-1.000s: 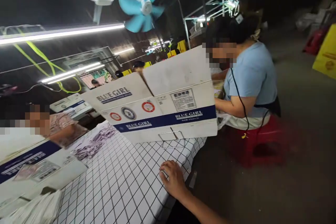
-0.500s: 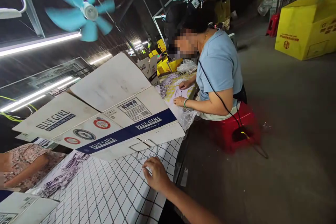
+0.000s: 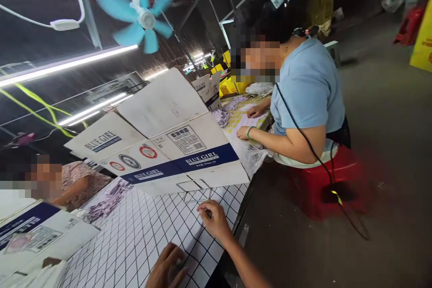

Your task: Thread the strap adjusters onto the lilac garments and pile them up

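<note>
My right hand (image 3: 215,221) is over the checked tablecloth (image 3: 145,229) near the table's right edge. Its thumb and fingers curl together in a pinch; whatever may be between the tips is too small to make out. Just beyond the fingertips stands a thin metal wire frame (image 3: 197,201), in front of a white and blue cardboard box (image 3: 165,171) marked BLUE GIRL. Lower down, my left hand (image 3: 167,264) is low over the cloth, slightly blurred. Its thumb is apart from the fingers and it holds nothing visible.
A co-worker in a blue shirt (image 3: 305,94) sits on a red stool (image 3: 332,180) at right, handling pale fabric. Another person sits at left behind a second box (image 3: 50,229). Bunched lilac fabric pieces (image 3: 106,202) lie on the table. A fan (image 3: 147,19) hangs above.
My left hand has come into view at the bottom. The view has turned left, showing more of the left box and the person there. My right hand keeps its curled pose by the wire frame.
</note>
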A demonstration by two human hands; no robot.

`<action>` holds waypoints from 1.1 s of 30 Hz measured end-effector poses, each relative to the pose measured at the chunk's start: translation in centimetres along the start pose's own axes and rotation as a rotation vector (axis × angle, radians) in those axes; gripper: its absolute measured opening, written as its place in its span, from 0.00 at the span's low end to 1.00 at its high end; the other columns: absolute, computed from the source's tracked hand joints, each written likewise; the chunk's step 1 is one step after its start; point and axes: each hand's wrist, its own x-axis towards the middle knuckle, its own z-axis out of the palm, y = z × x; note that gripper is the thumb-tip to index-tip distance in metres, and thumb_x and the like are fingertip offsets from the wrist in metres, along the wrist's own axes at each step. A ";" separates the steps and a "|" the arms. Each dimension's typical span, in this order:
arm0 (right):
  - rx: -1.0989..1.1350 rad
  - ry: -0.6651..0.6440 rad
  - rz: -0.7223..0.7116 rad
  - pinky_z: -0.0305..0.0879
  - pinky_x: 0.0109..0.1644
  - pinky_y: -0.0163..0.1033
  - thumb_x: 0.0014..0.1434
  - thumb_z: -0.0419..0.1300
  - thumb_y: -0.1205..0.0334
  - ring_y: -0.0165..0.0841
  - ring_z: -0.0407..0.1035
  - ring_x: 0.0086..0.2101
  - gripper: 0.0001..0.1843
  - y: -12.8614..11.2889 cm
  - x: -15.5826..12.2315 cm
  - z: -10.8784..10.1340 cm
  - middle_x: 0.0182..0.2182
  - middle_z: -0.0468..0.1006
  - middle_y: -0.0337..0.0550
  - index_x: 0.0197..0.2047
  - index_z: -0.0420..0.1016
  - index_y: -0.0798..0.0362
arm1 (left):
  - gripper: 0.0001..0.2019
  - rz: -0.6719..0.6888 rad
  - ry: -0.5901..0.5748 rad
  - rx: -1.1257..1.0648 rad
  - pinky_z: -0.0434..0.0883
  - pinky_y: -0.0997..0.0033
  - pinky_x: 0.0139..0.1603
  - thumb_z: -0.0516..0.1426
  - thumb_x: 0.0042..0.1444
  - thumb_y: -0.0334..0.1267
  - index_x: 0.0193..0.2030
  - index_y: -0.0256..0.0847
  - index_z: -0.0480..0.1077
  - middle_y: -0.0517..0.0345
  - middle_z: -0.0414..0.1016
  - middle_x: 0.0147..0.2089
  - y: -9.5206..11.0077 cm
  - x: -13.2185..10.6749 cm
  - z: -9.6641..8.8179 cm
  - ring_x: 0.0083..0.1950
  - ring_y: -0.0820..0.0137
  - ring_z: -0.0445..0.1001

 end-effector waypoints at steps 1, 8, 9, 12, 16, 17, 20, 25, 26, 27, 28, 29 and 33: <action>0.019 -0.005 -0.002 0.72 0.43 0.37 0.63 0.57 0.68 0.35 0.76 0.41 0.11 0.0 0.0 -0.1 0.37 0.83 0.46 0.36 0.82 0.53 | 0.13 -0.003 0.021 -0.012 0.78 0.62 0.46 0.56 0.63 0.52 0.37 0.46 0.72 0.53 0.75 0.41 0.1 0.3 0.5 0.43 0.60 0.77; 0.067 -0.168 0.125 0.74 0.40 0.40 0.65 0.59 0.48 0.38 0.78 0.36 0.19 -2.5 1.3 -2.2 0.36 0.84 0.50 0.38 0.84 0.54 | 0.03 0.022 0.165 -0.019 0.72 0.63 0.47 0.57 0.54 0.34 0.35 0.44 0.65 0.55 0.72 0.40 -1.2 0.1 3.2 0.43 0.61 0.73; 0.092 -0.208 0.141 0.74 0.40 0.40 0.65 0.60 0.45 0.38 0.78 0.37 0.21 -3.7 2.0 -3.3 0.36 0.84 0.49 0.40 0.84 0.54 | 0.03 0.015 0.199 -0.028 0.72 0.62 0.46 0.56 0.53 0.33 0.35 0.45 0.65 0.54 0.72 0.40 -1.4 0.0 3.5 0.43 0.61 0.73; 0.205 -0.228 0.130 0.75 0.39 0.39 0.64 0.62 0.42 0.35 0.79 0.34 0.22 -7.9 5.1 -7.9 0.38 0.85 0.48 0.44 0.83 0.52 | 0.03 0.017 0.248 -0.060 0.70 0.61 0.45 0.52 0.56 0.32 0.34 0.44 0.65 0.53 0.72 0.40 -1.8 -0.2 4.2 0.42 0.61 0.72; 0.183 0.158 0.030 0.67 0.27 0.33 0.61 0.63 0.39 0.29 0.74 0.24 0.26 -12.2 11.6 -13.9 0.32 0.84 0.49 0.41 0.81 0.57 | 0.05 0.048 0.217 -0.098 0.69 0.61 0.46 0.50 0.57 0.29 0.35 0.44 0.63 0.53 0.71 0.41 -1.8 -0.4 4.0 0.43 0.62 0.70; 0.153 0.176 0.058 0.61 0.23 0.30 0.60 0.62 0.37 0.27 0.71 0.20 0.29 -12.9 13.2 -14.9 0.26 0.82 0.48 0.39 0.81 0.60 | 0.06 0.049 0.200 -0.106 0.69 0.61 0.47 0.50 0.56 0.28 0.36 0.44 0.64 0.53 0.71 0.42 -1.8 -0.5 3.9 0.44 0.62 0.70; 0.077 0.109 0.086 0.54 0.19 0.27 0.53 0.66 0.35 0.25 0.68 0.18 0.32 -14.0 17.3 -16.1 0.23 0.81 0.47 0.37 0.81 0.61 | 0.12 0.058 0.154 -0.110 0.69 0.59 0.49 0.50 0.50 0.25 0.39 0.44 0.63 0.52 0.70 0.44 -1.8 -0.8 3.5 0.46 0.61 0.69; 0.118 0.165 0.082 0.54 0.18 0.29 0.44 0.72 0.34 0.25 0.64 0.16 0.30 -14.1 20.5 -16.5 0.18 0.76 0.41 0.26 0.78 0.56 | 0.17 0.090 0.134 -0.066 0.67 0.60 0.47 0.49 0.40 0.22 0.38 0.43 0.60 0.52 0.69 0.44 -1.6 -1.0 3.5 0.46 0.61 0.68; 0.139 0.285 0.016 0.58 0.20 0.30 0.44 0.72 0.35 0.25 0.65 0.18 0.28 -13.8 20.7 -16.7 0.19 0.75 0.40 0.26 0.76 0.55 | 0.17 0.087 0.140 -0.071 0.67 0.60 0.47 0.49 0.41 0.22 0.38 0.43 0.61 0.52 0.69 0.44 -1.5 -1.1 3.4 0.46 0.61 0.68; 0.153 0.399 -0.059 0.63 0.24 0.31 0.45 0.72 0.36 0.27 0.68 0.21 0.27 -13.4 20.9 -16.8 0.22 0.77 0.39 0.29 0.77 0.54 | 0.16 0.083 0.148 -0.083 0.67 0.60 0.48 0.49 0.44 0.22 0.38 0.43 0.61 0.52 0.69 0.45 -1.4 -1.2 3.3 0.46 0.61 0.68; 0.158 0.481 -0.127 0.68 0.30 0.33 0.46 0.72 0.36 0.29 0.72 0.26 0.27 -12.8 21.0 -16.9 0.27 0.79 0.40 0.33 0.77 0.52 | 0.14 0.075 0.155 -0.103 0.68 0.61 0.48 0.50 0.47 0.23 0.38 0.42 0.62 0.52 0.69 0.45 -1.2 -1.3 3.1 0.47 0.62 0.68; 0.157 0.521 -0.175 0.71 0.36 0.35 0.46 0.71 0.36 0.31 0.75 0.32 0.28 -12.2 20.9 -16.9 0.32 0.81 0.41 0.38 0.78 0.51 | 0.11 0.062 0.160 -0.131 0.68 0.61 0.48 0.51 0.50 0.24 0.38 0.42 0.63 0.53 0.70 0.44 -1.0 -1.3 2.8 0.46 0.63 0.69; 0.041 0.333 -0.051 0.74 0.51 0.48 0.45 0.70 0.32 0.46 0.78 0.46 0.34 -9.4 19.6 -16.1 0.41 0.84 0.50 0.45 0.81 0.51 | 0.05 0.011 0.167 -0.288 0.71 0.66 0.43 0.54 0.63 0.37 0.36 0.41 0.67 0.54 0.70 0.40 -0.8 -0.6 1.0 0.41 0.66 0.71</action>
